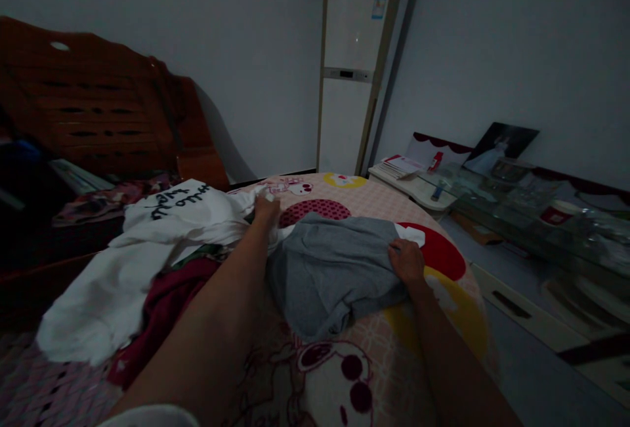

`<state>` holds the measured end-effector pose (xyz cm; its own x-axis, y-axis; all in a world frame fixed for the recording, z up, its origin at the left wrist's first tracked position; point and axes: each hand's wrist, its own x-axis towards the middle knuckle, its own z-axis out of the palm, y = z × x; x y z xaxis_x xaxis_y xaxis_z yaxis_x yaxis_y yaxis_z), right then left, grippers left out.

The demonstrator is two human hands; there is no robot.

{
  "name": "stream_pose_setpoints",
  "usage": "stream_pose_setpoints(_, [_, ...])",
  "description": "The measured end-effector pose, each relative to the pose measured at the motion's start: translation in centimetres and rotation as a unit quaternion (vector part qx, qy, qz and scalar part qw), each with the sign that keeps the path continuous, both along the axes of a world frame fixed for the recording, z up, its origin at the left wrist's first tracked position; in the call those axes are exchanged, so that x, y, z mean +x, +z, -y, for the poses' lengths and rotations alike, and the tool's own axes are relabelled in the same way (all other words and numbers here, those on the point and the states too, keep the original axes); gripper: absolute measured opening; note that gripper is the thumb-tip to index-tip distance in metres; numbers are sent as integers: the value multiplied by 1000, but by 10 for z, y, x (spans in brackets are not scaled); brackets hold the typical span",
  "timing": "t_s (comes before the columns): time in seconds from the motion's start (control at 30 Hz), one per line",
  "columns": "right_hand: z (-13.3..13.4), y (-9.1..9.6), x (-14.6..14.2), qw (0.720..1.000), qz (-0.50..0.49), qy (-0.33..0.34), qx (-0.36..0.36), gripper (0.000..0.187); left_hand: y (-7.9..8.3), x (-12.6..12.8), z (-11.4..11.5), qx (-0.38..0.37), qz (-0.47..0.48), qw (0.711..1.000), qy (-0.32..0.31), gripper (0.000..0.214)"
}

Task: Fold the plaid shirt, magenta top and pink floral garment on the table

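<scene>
A grey garment point(339, 263) lies spread and wrinkled on a round table with a patterned pink cover point(388, 201). My right hand point(407, 262) is closed on its right edge, close to a small white piece of cloth point(411, 235) that sticks out there. Left of the grey garment, my left hand point(267, 209) grips a bunched end of white cloth, which seems to run into the white garment with black lettering point(182, 207). That white garment hangs over the table's left side. A dark red garment point(177, 296) lies under it, partly hidden by my left forearm.
At the left stands a carved wooden bench point(93, 105) with more cloth on it. A tall floor-standing air conditioner point(344, 119) fills the corner. To the right is a low glass-topped cabinet point(512, 207) holding papers, a photo, a cup and clear plastic items.
</scene>
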<state>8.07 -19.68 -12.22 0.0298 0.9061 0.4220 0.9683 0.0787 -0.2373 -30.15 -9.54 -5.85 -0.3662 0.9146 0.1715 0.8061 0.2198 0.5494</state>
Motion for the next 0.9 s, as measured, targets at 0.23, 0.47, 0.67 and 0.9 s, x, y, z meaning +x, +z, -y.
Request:
stream_pose_setpoints(0.23, [2, 1, -1, 1000, 6, 4, 17, 21, -9, 31, 34, -92, -148, 977, -124, 33])
stream_pose_setpoints(0.47, [4, 4, -5, 996, -43, -21, 68, 26, -9, 11, 51, -121, -201, 953, -190, 33])
stream_pose_setpoints(0.67, [0, 26, -23, 995, -60, -27, 81, 36, -4, 1, 45, -136, -161, 953, -218, 34])
stream_pose_setpoints(0.9, [-70, 43, -11, 990, -76, -96, -65, 47, -2, -7, 45, -120, -69, 958, -251, 29])
